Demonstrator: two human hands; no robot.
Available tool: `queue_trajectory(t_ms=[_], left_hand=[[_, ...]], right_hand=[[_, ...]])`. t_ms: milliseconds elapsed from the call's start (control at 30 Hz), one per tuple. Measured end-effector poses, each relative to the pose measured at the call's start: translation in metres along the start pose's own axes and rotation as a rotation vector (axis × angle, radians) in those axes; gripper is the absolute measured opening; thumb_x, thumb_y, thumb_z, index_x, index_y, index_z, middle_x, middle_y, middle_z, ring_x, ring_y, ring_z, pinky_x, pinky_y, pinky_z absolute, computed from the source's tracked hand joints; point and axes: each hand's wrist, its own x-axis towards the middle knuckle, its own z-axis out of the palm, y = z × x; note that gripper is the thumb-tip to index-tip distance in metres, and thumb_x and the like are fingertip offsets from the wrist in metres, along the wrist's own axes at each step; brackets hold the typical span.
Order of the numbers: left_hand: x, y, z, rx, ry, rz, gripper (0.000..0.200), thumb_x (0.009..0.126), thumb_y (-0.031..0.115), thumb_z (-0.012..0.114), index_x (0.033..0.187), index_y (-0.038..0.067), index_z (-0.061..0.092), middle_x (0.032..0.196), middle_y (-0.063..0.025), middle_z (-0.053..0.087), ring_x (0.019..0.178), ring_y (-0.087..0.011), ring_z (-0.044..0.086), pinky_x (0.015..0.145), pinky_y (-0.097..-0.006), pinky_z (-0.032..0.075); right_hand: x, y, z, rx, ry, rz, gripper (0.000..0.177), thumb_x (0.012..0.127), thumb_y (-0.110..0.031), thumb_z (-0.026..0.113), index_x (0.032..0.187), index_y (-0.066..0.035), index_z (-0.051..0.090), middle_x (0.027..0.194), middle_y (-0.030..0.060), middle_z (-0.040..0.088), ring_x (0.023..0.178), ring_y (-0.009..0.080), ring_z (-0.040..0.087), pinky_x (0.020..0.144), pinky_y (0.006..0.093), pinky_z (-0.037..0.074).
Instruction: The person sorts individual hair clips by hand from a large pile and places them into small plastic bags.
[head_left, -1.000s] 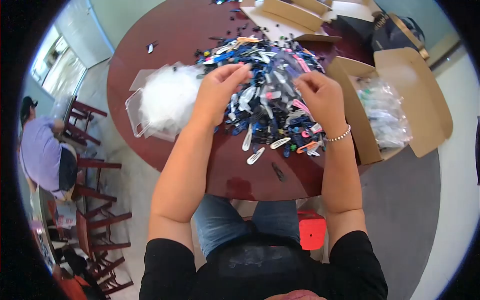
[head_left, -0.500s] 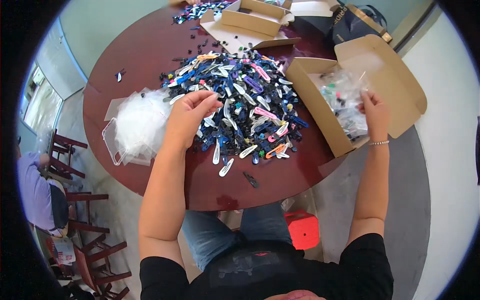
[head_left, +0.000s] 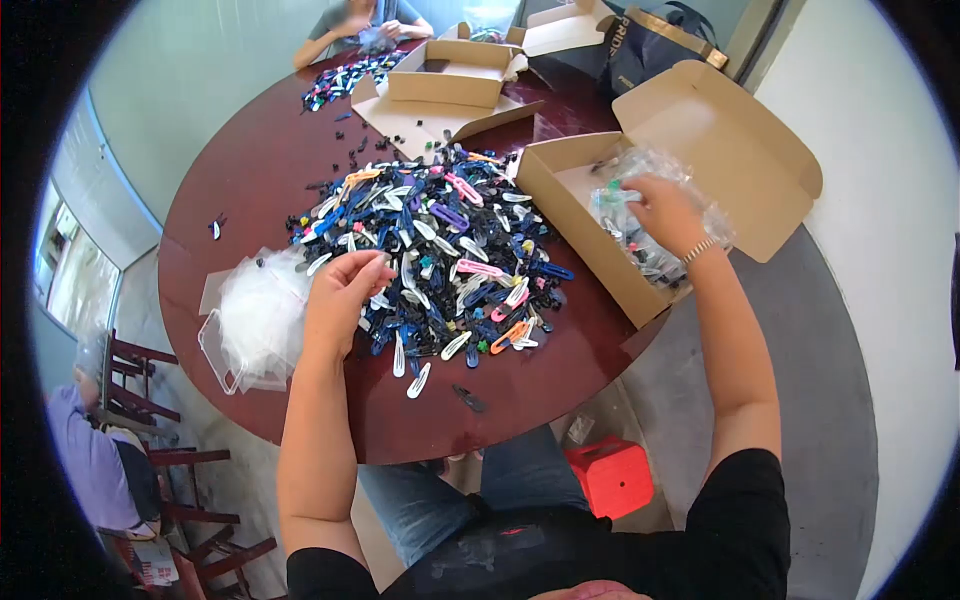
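My left hand is raised over the near left side of a heap of hair clips, thumb and fingers pinched together. Whatever may be between those fingertips is too small to name. The heap mixes white, navy, black, pink, orange and purple snap clips with small dark claw clips. On the right, my right hand reaches into an open cardboard box. Its fingers close at a small clear plastic bag with something green inside. More filled clear bags lie under that hand.
A pile of clear empty-looking bags lies at the table's left edge. Another cardboard box and a dark bag stand at the back. Across the table a person handles plastic beside more clips. A red stool is below.
The view has shifted, showing more of the far person. My right hand has moved left and lower over the bags in the box. My left hand stays pinched near the heap.
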Motion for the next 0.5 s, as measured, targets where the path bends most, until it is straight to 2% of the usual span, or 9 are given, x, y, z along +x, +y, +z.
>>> queue_trajectory(t_ms=[67, 133, 167, 233, 300, 367, 500], left_hand=[[0.001, -0.001, -0.001, 0.017, 0.014, 0.009, 0.021, 0.092, 0.019, 0.063, 0.103, 0.002, 0.067, 0.086, -0.0045, 0.069, 0.077, -0.0089, 0.063, 0.072, -0.0227, 0.049], [0.002, -0.002, -0.002, 0.019, 0.052, 0.008, 0.019, 0.092, 0.019, 0.063, 0.103, 0.003, 0.067, 0.086, -0.0032, 0.069, 0.076, -0.0081, 0.063, 0.070, -0.0212, 0.049], [0.003, -0.004, -0.004, 0.024, 0.039, 0.014, 0.019, 0.092, 0.019, 0.063, 0.103, 0.003, 0.067, 0.086, -0.0032, 0.069, 0.076, -0.0081, 0.063, 0.070, -0.0212, 0.049], [0.006, -0.006, -0.005, 0.016, 0.059, -0.021, 0.019, 0.092, 0.018, 0.063, 0.102, 0.003, 0.067, 0.086, -0.0030, 0.069, 0.076, -0.0080, 0.063, 0.069, -0.0197, 0.049], [0.006, -0.006, -0.004, 0.025, 0.054, -0.030, 0.018, 0.092, 0.017, 0.063, 0.102, 0.003, 0.067, 0.086, -0.0032, 0.069, 0.076, -0.0075, 0.063, 0.069, -0.0186, 0.048], [0.007, -0.008, -0.004, 0.029, 0.053, -0.026, 0.018, 0.092, 0.017, 0.062, 0.103, 0.003, 0.067, 0.086, -0.0034, 0.069, 0.075, -0.0071, 0.062, 0.069, -0.0195, 0.049], [0.008, -0.009, -0.004, 0.077, 0.011, -0.037, 0.020, 0.091, 0.017, 0.064, 0.104, 0.001, 0.066, 0.086, -0.0056, 0.070, 0.076, -0.0086, 0.063, 0.069, -0.0209, 0.049]], right_hand=[[0.020, 0.017, 0.021, 0.054, -0.059, -0.029, 0.028, 0.077, -0.008, 0.067, 0.105, -0.004, 0.067, 0.098, 0.0145, 0.068, 0.083, 0.0280, 0.067, 0.076, 0.0358, 0.053], [0.033, 0.026, 0.032, 0.059, -0.290, -0.031, 0.029, 0.073, -0.011, 0.069, 0.101, -0.005, 0.068, 0.104, 0.0179, 0.067, 0.097, 0.0324, 0.064, 0.087, 0.0418, 0.051], [0.038, 0.030, 0.034, 0.059, -0.280, -0.019, 0.029, 0.073, -0.011, 0.069, 0.101, -0.005, 0.068, 0.104, 0.0179, 0.067, 0.097, 0.0324, 0.064, 0.087, 0.0418, 0.051], [0.045, 0.024, 0.030, -0.104, -0.521, 0.129, 0.028, 0.068, -0.011, 0.072, 0.095, -0.004, 0.069, 0.102, 0.0186, 0.067, 0.100, 0.0318, 0.064, 0.088, 0.0422, 0.050], [0.036, 0.022, 0.018, -0.116, -0.476, 0.188, 0.024, 0.070, -0.013, 0.071, 0.092, -0.003, 0.068, 0.099, 0.0187, 0.068, 0.099, 0.0326, 0.064, 0.086, 0.0426, 0.051], [0.026, 0.023, 0.013, -0.296, -0.250, 0.329, 0.025, 0.071, -0.020, 0.073, 0.089, -0.005, 0.068, 0.091, 0.0155, 0.068, 0.090, 0.0325, 0.065, 0.080, 0.0414, 0.052], [0.006, 0.024, 0.013, -0.335, -0.215, 0.367, 0.027, 0.073, -0.025, 0.073, 0.090, -0.004, 0.068, 0.092, 0.0165, 0.068, 0.092, 0.0338, 0.064, 0.081, 0.0430, 0.052]])
